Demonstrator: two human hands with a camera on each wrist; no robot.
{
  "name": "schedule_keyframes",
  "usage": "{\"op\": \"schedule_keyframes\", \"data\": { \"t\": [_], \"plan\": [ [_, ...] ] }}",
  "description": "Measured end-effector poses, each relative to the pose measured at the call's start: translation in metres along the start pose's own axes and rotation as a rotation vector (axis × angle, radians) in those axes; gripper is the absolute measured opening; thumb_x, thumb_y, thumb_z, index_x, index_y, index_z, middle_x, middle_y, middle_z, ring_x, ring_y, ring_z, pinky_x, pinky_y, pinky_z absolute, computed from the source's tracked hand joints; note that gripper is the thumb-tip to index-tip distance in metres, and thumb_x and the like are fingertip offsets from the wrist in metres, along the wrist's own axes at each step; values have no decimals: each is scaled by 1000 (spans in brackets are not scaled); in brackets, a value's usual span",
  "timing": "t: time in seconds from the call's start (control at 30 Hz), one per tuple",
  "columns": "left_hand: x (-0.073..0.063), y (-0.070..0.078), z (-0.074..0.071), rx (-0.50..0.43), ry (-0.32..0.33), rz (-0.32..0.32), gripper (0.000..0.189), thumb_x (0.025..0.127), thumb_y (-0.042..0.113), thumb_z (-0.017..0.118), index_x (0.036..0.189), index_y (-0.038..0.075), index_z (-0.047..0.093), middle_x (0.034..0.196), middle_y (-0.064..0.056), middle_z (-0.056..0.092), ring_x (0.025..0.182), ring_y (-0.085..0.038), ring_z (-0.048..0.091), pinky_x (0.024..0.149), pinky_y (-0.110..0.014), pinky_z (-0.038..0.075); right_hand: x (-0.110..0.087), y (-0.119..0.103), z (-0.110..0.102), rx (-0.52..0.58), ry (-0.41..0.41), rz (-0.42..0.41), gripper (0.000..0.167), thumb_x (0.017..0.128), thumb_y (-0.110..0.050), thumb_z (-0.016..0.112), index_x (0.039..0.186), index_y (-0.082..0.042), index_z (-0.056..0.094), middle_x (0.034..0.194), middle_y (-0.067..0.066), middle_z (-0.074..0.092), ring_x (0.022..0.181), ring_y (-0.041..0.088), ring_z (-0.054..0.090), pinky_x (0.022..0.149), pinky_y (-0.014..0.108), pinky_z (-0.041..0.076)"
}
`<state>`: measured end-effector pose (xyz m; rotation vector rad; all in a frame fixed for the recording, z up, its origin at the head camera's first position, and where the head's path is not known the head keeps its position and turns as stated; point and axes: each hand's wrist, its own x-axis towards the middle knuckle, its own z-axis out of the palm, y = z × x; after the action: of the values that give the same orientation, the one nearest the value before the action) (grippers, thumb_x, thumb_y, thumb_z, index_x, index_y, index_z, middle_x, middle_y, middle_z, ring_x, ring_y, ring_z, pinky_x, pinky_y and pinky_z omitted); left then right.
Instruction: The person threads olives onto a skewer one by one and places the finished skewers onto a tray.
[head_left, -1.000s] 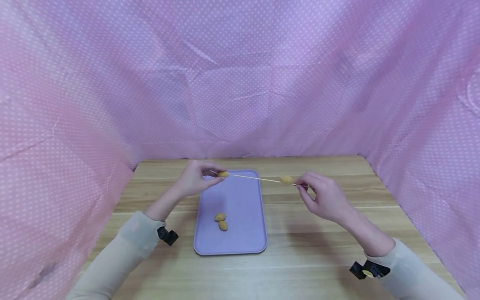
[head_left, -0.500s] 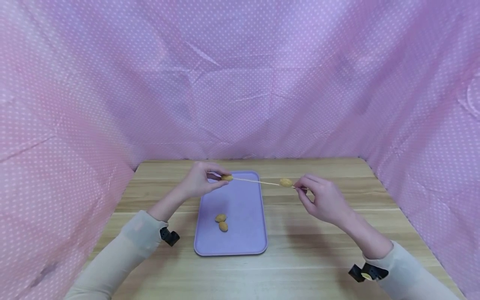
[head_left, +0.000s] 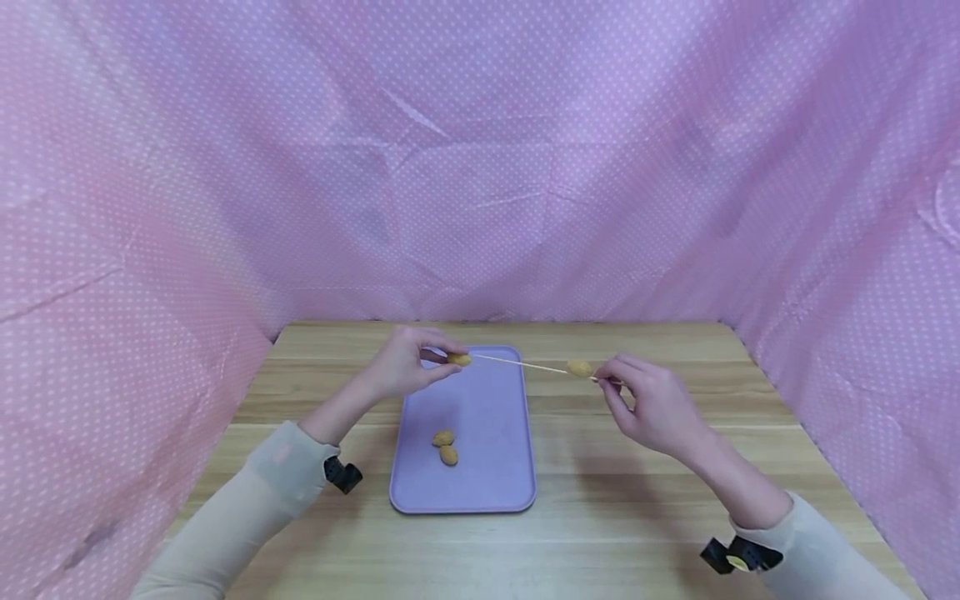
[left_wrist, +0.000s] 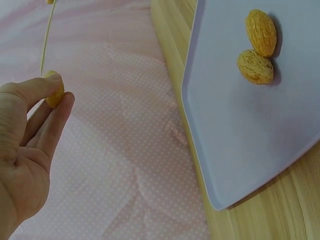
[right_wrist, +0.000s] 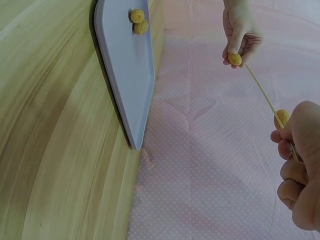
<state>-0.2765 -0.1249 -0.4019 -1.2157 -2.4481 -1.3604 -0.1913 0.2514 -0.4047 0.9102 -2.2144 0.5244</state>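
Observation:
My left hand [head_left: 408, 364] pinches a wrinkled yellow-brown oval fruit [left_wrist: 55, 95] between thumb and fingertips, above the far end of the purple tray [head_left: 491, 467]. My right hand [head_left: 656, 404] grips a thin wooden skewer [head_left: 517, 362] near its right end. A second wrinkled fruit [head_left: 579, 367] is on the skewer, just beside the right fingertips. The skewer's free tip points left at the fruit in my left hand; in the right wrist view a small gap shows between them. Two more such fruits [left_wrist: 261, 32] lie touching each other on the tray.
The tray rests on a wooden table [head_left: 600, 517], left of its middle. Pink dotted cloth [head_left: 487, 167] hangs behind the table and along both sides. A black wrist camera [head_left: 343, 475] sits on the left sleeve, another black camera [head_left: 738, 554] on the right.
My left hand with its fruit has shifted slightly right and nearer. The right hand, skewer and skewered fruit have also moved slightly right and nearer. The tray fruits lie as before.

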Motion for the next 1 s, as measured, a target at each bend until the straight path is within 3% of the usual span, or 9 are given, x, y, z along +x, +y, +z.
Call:
{"op": "schedule_keyframes", "data": {
  "t": [0.63, 1.0],
  "plan": [
    [-2, 3, -2, 1, 9, 0, 23, 88, -5, 83, 110, -1, 81, 103, -13, 81, 96, -29, 78, 83, -24, 68, 0, -1, -3, -6, -12, 3, 19, 83, 6, 76, 91, -11, 73, 83, -7, 70, 72, 3, 65, 57, 20, 55],
    [-2, 4, 1, 31, -19, 9, 23, 89, -3, 83, 112, 0, 81, 105, -12, 81, 97, -27, 79, 85, -23, 68, 0, -2, -3, -24, -31, 1, 17, 83, 5, 78, 90, -10, 73, 83, -6, 70, 72, 4, 67, 57, 20, 57]
  ]
}}
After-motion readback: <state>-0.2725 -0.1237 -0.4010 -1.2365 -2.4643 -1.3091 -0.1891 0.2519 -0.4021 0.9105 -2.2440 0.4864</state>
